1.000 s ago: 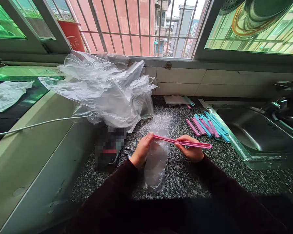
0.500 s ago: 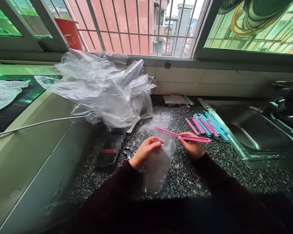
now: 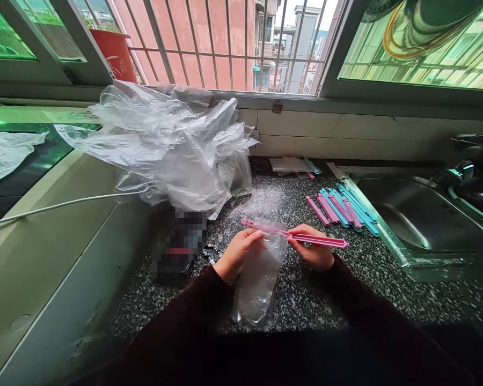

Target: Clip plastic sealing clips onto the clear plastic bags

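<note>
My left hand (image 3: 239, 252) pinches a clear plastic bag (image 3: 257, 289) near its top edge, thumb in front. The bag hangs down over the speckled counter. In my right hand (image 3: 314, 249) is a pink bag sealing clip (image 3: 322, 241), spread open at its hinge. One thin arm of the clip runs left across the bag's top, its tip by my left fingers; the other arm points right. To the right lies a pile of pink sealing clips (image 3: 334, 208) and blue sealing clips (image 3: 356, 206).
Crumpled clear plastic bags (image 3: 177, 145) heap up at the back left. Flat bags (image 3: 290, 165) lie by the tiled wall. A steel sink (image 3: 418, 209) is at right, a blurred dark object (image 3: 179, 246) left of my hands. A white cable (image 3: 64, 203) crosses the left side.
The clip's thin arm has come down and left onto the bag's top. My right hand has shifted slightly left and down with it; my left hand still holds the bag.
</note>
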Demonstrator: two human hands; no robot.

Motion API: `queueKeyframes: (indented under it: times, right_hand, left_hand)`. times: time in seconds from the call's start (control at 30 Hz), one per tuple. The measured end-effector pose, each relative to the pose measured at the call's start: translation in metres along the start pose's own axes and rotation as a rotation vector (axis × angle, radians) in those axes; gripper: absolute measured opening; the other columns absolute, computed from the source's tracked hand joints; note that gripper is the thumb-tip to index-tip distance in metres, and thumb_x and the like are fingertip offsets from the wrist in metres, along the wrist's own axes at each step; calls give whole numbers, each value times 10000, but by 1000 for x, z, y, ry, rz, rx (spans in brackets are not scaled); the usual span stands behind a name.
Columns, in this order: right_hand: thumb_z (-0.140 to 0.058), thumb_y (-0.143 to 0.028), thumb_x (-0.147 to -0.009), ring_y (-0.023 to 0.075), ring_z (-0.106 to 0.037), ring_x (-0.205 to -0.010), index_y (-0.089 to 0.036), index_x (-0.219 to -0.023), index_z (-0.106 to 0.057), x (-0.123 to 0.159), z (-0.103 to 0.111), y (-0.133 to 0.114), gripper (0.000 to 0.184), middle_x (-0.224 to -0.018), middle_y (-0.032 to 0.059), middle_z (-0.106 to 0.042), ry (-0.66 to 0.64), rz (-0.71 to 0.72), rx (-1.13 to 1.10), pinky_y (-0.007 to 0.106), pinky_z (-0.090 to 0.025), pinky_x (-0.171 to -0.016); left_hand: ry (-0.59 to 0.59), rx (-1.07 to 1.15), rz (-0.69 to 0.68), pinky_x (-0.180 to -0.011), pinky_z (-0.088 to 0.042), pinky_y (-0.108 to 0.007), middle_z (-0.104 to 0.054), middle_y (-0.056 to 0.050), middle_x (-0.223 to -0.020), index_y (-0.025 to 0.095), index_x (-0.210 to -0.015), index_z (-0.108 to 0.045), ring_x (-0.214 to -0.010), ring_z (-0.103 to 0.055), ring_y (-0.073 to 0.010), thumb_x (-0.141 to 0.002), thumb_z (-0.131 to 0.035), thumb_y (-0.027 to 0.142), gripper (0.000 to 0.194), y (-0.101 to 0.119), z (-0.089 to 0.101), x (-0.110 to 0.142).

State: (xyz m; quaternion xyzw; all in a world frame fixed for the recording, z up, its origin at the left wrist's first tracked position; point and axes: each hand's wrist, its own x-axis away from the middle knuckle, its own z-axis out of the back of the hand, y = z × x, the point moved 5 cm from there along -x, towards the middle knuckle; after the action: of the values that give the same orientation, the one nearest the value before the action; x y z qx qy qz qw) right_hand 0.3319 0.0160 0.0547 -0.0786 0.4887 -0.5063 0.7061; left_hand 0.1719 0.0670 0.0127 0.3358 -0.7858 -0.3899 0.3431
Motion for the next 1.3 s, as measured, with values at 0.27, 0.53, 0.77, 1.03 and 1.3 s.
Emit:
queueKeyframes:
  times: [0.27,0.53,0.77,1.03,1.3]
  right_hand:
    - [-593,-270,-780,144,-606,-618,-183,-783,-622,1,-3,0,92,-693,39,-648,-26,-9,-22,264,-509,-566]
    - [-583,-309,-789,151,-614,-620,-188,-780,-621,4,-6,5,127,-702,45,-654,-31,-93,6,273,-523,-567]
    - [-578,-308,-794,156,-624,-632,-186,-784,-624,5,-8,7,130,-713,50,-662,-39,-101,-17,276,-525,-574]
    - [-583,-285,-789,149,-621,-636,-182,-786,-617,4,-10,4,109,-712,38,-657,-101,-65,-31,270,-519,-587]
    - [-588,-258,-788,157,-628,-677,-188,-848,-608,5,-10,6,95,-754,42,-662,-94,-68,-57,283,-533,-621]
  left_hand:
    - [34,81,-29,-530,-310,-205,-567,13,-594,114,-727,-656,-532,-451,-77,-552,-749,375,328,-1,2,-3]
    - [-85,2,38,-541,-314,-205,-590,-12,-619,106,-710,-669,-546,-467,-85,-597,-728,374,297,-4,-2,-1]
    - [-106,4,55,-598,-345,-221,-638,-45,-686,99,-792,-695,-619,-524,-114,-553,-767,344,350,-10,0,-5]
    - [-35,53,27,-588,-347,-213,-612,-20,-681,95,-781,-669,-604,-501,-97,-546,-778,330,350,-5,4,-5]
    - [77,134,-3,-497,-292,-190,-547,25,-556,109,-634,-615,-501,-436,-63,-503,-782,323,301,-2,7,-7]
